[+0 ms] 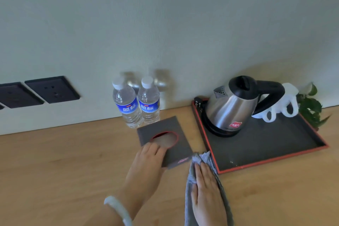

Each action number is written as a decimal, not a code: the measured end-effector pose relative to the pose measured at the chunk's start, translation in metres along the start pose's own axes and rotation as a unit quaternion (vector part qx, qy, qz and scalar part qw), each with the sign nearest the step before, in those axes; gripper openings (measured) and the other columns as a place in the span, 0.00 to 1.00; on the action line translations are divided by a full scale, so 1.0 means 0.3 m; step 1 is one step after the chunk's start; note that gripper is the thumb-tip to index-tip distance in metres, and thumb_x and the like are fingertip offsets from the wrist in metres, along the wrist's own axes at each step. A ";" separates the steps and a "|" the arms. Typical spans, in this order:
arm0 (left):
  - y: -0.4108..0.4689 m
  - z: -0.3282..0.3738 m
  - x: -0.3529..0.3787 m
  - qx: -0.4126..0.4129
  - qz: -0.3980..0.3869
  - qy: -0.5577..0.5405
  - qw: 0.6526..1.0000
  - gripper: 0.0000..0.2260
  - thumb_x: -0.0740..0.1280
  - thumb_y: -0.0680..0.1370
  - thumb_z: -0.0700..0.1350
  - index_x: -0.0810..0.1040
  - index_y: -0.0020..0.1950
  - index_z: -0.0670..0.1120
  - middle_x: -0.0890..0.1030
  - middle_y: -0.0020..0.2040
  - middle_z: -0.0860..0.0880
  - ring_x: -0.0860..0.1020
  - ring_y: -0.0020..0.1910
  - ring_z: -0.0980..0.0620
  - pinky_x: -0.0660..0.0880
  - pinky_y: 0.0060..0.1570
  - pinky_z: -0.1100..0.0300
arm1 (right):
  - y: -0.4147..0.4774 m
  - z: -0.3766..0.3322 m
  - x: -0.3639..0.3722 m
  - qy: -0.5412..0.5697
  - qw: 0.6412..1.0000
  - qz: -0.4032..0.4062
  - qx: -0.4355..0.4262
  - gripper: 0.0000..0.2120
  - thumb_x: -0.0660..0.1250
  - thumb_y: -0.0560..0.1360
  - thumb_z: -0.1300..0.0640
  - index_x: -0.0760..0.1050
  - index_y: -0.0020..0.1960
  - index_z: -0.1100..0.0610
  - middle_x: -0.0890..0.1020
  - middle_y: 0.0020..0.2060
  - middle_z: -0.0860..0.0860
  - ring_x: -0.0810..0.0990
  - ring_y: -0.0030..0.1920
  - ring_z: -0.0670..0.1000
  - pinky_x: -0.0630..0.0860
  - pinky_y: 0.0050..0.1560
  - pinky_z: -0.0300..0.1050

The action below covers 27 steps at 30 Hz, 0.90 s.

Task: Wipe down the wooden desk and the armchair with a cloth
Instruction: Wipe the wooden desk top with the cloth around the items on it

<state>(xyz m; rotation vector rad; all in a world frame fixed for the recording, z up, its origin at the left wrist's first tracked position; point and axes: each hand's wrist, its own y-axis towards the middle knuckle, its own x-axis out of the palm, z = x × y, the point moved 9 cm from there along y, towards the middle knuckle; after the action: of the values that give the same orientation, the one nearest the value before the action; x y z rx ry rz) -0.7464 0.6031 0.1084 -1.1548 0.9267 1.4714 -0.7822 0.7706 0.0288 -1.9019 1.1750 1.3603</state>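
The wooden desk [60, 167] runs along a pale wall. My right hand [207, 194] lies flat with straight fingers on a grey cloth [220, 185], pressing it onto the desk between a dark square tissue-box cover and the tray. My left hand [146, 165] holds the near left edge of that dark cover [181, 150], fingers on top by its red-rimmed oval hole. A pale bangle is on my left wrist. The armchair is not in view.
Two water bottles [136, 102] stand at the wall behind the cover. A black tray with a red rim [271, 159] holds a steel kettle [233, 106] and white cups [282, 108]. A small plant [311, 108] sits at right; wall sockets [51, 90] at left.
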 end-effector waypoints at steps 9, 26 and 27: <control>-0.148 -0.203 -0.032 -0.068 0.027 -0.058 0.996 0.25 0.82 0.59 0.42 0.83 0.55 0.46 0.81 0.49 0.52 0.80 0.51 0.46 0.69 0.61 0.50 | 0.186 -0.059 0.074 -0.031 0.999 -0.032 -0.010 0.29 0.59 0.77 0.56 0.60 0.76 0.61 0.63 0.75 0.57 0.63 0.75 0.54 0.52 0.76 0.45; -0.150 -0.243 -0.016 -0.079 0.039 -0.183 0.979 0.27 0.82 0.60 0.43 0.81 0.58 0.50 0.75 0.52 0.62 0.65 0.54 0.64 0.62 0.57 0.75 | 0.630 -0.175 0.190 -0.057 0.978 -0.095 -0.177 0.28 0.55 0.80 0.49 0.54 0.78 0.50 0.57 0.78 0.50 0.50 0.78 0.51 0.42 0.77 0.49; -0.154 -0.244 -0.013 -0.080 0.045 -0.186 0.978 0.26 0.79 0.65 0.45 0.79 0.61 0.52 0.71 0.53 0.65 0.64 0.56 0.64 0.58 0.58 0.76 | 0.657 -0.181 0.188 -0.076 0.983 -0.081 -0.148 0.28 0.55 0.80 0.48 0.55 0.78 0.50 0.58 0.77 0.51 0.51 0.77 0.52 0.44 0.77 0.50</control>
<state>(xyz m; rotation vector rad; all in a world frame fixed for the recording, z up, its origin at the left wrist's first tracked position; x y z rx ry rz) -0.6866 0.5420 0.0947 -0.9142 0.6153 1.7871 -0.9207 0.6111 0.0101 -2.0007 0.7600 1.6287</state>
